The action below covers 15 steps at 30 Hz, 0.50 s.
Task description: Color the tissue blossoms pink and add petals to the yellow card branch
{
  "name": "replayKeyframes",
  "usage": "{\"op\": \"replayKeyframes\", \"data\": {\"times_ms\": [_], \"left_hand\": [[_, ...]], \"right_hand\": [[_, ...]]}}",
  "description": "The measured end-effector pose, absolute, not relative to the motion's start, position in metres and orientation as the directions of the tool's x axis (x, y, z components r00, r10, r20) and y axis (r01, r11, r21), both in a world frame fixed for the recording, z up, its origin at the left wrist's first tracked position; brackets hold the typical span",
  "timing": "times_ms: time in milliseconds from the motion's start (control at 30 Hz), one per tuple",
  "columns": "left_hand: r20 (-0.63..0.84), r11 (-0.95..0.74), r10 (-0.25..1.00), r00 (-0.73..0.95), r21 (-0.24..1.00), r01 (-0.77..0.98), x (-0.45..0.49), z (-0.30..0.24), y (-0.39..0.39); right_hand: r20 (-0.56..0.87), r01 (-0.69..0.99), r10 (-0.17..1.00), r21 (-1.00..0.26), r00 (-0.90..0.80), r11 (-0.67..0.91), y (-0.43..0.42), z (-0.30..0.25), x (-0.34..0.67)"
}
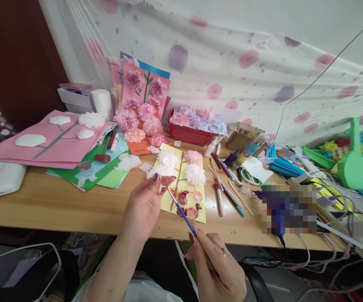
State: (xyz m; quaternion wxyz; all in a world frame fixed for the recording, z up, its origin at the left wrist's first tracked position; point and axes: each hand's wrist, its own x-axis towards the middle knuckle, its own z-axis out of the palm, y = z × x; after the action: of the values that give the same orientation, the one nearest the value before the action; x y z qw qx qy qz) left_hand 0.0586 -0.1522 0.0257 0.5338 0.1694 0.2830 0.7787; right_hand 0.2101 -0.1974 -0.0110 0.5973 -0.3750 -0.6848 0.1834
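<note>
My left hand (143, 209) is closed in a pinch on a piece of white tissue paper (160, 186), held above the yellow card (166, 202). Between the fingers of my right hand (214, 262) is a thin paintbrush (184, 215) with a blue handle, its tip touching or very near my left fingertips. On the card sit white tissue flowers (195, 174), a pink tissue flower (193, 157), a brown painted stem and shiny reddish-brown patches (187, 212). My left hand hides part of the card's left side.
Pink cards with white shapes (8, 144) lie at left beside markers (113, 141). Finished flower cards (146, 88) stand behind, next to a red basket (190, 136). Brushes and pens (228, 197) are scattered at right, near a pixelated patch and cables.
</note>
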Motion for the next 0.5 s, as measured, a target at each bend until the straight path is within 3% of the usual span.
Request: {"op": "replayKeyframes", "data": {"times_ms": [167,333,500], "left_hand": [[-0.15,-0.222,0.922,-0.358,0.552,-0.803,0.049,0.023,-0.149],[-0.19,-0.159,0.944,-0.271,0.461,-0.873,0.048,0.022,-0.15],[-0.243,-0.114,0.947,-0.21,0.357,-0.927,0.052,0.021,-0.151]], "right_hand": [[0.617,0.188,0.783,-0.78,0.079,0.596,-0.203,-0.006,0.202],[0.4,0.045,0.882,-0.915,0.251,0.402,-0.21,-0.003,0.194],[0.245,-0.124,0.938,-0.952,0.245,0.281,-0.205,-0.005,0.193]]}}
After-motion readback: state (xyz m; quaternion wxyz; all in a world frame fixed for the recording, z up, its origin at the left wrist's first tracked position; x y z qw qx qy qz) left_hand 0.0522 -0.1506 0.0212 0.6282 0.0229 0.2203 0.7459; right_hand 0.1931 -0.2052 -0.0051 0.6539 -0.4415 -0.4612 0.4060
